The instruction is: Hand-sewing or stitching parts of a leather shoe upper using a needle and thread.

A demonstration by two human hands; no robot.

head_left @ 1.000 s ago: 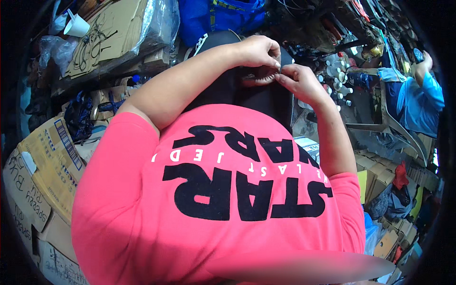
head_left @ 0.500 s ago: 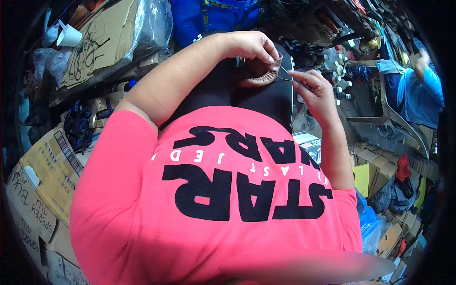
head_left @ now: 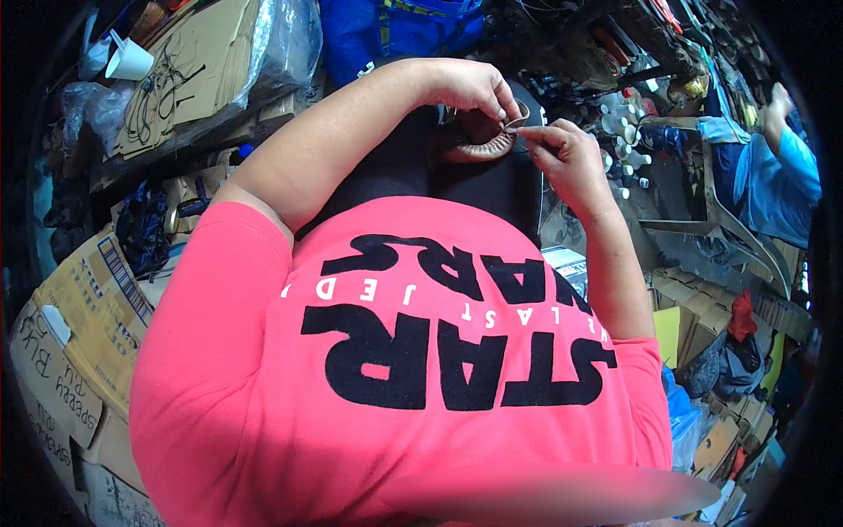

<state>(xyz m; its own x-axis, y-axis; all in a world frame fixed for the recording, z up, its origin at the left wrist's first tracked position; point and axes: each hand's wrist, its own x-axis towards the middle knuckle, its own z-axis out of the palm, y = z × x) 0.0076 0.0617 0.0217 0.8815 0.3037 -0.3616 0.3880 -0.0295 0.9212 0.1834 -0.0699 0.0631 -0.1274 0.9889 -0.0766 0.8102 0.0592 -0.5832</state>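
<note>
Left hand (head_left: pixel 470 88) grips a brown curved leather piece (head_left: pixel 479 145) — right hand (head_left: pixel 562 154) pinches closed at its stitched edge, over the black lap.

Lighting: even, bright daylight; no single source in view. Pink shirt (head_left: pixel 395 351) strongly saturated, near glowing. Shadows: soft, shallow; darkest on the black lap cloth (head_left: pixel 413 167) under the forearms. Glare: mild sheen on clear plastic sheeting (head_left: pixel 285 39) at upper left. Distortion: heavy fisheye; cardboard boxes (head_left: pixel 70 351) bend along the left rim; black vignette fills all corners. Focus: centre sharp; rim clutter soft. A smeared blurred patch (head_left: pixel 544 492) sits at the lower edge.
</note>
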